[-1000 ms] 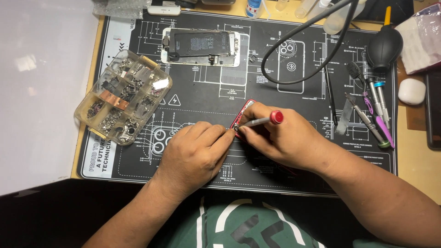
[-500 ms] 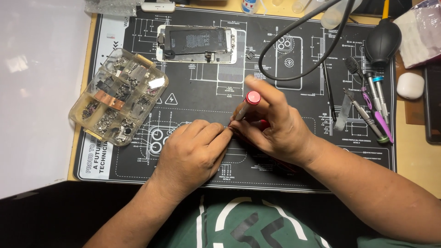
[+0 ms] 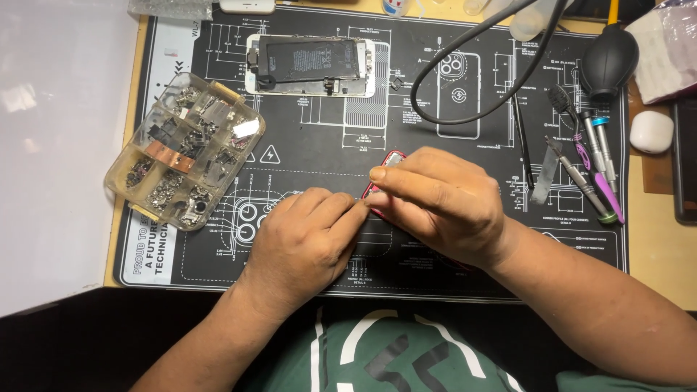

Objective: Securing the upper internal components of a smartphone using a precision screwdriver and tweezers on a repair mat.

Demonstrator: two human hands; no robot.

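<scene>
A red phone body [image 3: 393, 157] lies on the black repair mat [image 3: 305, 145], mostly covered by both hands. My left hand [image 3: 305, 243] rests on the mat, its fingertips pressed against the phone's left edge. Over the phone's upper corner my right hand [image 3: 443, 207] has its fingers bunched together, the index finger stretched to the left. The red-capped screwdriver from the earlier frames is hidden under those fingers.
A clear compartment box [image 3: 185, 152] of small screws and parts sits at the left. An opened phone [image 3: 312, 65] with its battery showing lies at the back. To the right are a black cable loop [image 3: 494, 80], an air blower [image 3: 608, 62], several hand tools [image 3: 592, 170] and a white case [image 3: 651, 131].
The screwdriver in my right hand went from lying sideways to standing upright, and its red cap is now covered by my fingers. My left hand stayed at the phone's edge.
</scene>
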